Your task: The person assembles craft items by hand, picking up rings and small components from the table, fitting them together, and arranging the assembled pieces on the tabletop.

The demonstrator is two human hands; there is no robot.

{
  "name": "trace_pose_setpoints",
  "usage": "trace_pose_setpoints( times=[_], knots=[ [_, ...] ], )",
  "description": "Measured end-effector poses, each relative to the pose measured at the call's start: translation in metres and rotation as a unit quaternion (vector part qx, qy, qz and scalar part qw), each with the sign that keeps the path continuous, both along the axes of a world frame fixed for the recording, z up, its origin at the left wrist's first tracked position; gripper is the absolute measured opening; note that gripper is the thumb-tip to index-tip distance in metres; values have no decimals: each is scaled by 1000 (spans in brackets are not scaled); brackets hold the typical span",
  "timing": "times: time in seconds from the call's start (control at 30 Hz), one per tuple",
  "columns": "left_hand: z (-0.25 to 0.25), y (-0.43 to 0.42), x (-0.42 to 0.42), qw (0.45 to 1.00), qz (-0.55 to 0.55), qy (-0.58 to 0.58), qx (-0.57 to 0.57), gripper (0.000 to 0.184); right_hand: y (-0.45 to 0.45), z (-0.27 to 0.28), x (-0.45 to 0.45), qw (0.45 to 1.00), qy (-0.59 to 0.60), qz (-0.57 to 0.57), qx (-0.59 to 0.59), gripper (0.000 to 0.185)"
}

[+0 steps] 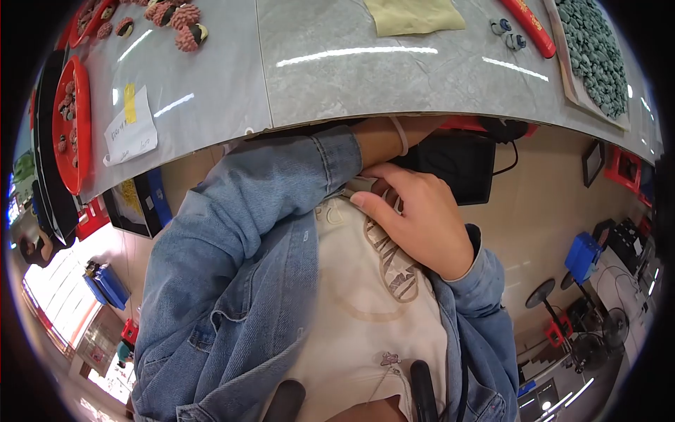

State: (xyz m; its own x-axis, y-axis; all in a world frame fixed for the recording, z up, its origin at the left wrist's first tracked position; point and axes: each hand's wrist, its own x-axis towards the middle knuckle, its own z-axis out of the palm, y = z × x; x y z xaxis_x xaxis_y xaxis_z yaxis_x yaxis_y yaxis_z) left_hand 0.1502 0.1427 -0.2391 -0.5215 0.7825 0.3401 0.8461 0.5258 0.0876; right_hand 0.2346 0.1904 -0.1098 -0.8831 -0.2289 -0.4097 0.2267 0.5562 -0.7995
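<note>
My left forearm reaches across my body and under the table edge, with a pale band (400,136) at the wrist. The left hand itself is hidden beneath the tabletop. My right hand (425,214) lies in front of my torso, just below the left forearm. Its thumb and fingers are bent around a gathered fold of the cream printed shirt (373,281). A blue denim jacket (232,218) hangs open over the shirt.
The grey table (316,84) carries pink knobbly pieces (186,32), a red tray (83,133), a paper note (131,133), yellow sheet (415,15), two small blue-grey pieces (510,34), a red packet (531,28) and many green pieces (594,56). Below stands a black container (460,172).
</note>
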Motion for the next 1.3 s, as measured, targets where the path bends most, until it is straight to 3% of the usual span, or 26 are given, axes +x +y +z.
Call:
trace_pose_setpoints(
  times=[0.07,0.13,0.17,0.2,0.3,0.33,0.43,0.6,0.63,0.7,0.73,0.83,0.97,1.13,1.3],
  knots=[
    [-26,3,-1,1000,2,22,19,36,0,-2,0,1000,10,7,3,30],
    [-84,23,0,962,142,220,81,38,-3,-3,1,998,31,6,-51,30],
    [-87,25,-1,919,210,315,110,40,-5,-2,1,993,54,5,-105,31],
    [-89,23,-1,919,211,315,109,40,-7,-3,1,984,78,5,-160,32],
    [-24,1,-3,998,25,21,61,43,-12,1,-2,973,109,75,-190,36],
    [-11,-3,-2,998,26,20,60,43,-13,2,-3,965,124,108,-205,38],
    [13,-8,0,980,27,188,-64,45,-15,-2,1,959,158,134,-194,43],
    [-1,4,7,989,94,113,-7,44,-14,-2,-1,954,168,177,-174,50],
    [-3,3,10,996,84,-31,14,44,-15,-2,-1,954,168,178,-175,50],
    [23,0,8,946,58,-314,57,44,-14,-2,-1,953,176,181,-166,49],
    [20,1,8,946,58,-314,57,44,-14,-2,-1,953,180,182,-161,49],
    [10,6,7,983,54,-141,104,40,-14,-2,-1,953,178,183,-163,49],
    [10,9,6,980,29,-188,53,35,-14,-2,0,953,177,188,-160,49],
    [5,13,8,983,51,-166,64,36,-14,-2,-1,953,175,188,-163,48],
    [11,15,18,990,24,-131,-55,26,-4,-3,-4,946,220,194,-140,48]
  ],
)
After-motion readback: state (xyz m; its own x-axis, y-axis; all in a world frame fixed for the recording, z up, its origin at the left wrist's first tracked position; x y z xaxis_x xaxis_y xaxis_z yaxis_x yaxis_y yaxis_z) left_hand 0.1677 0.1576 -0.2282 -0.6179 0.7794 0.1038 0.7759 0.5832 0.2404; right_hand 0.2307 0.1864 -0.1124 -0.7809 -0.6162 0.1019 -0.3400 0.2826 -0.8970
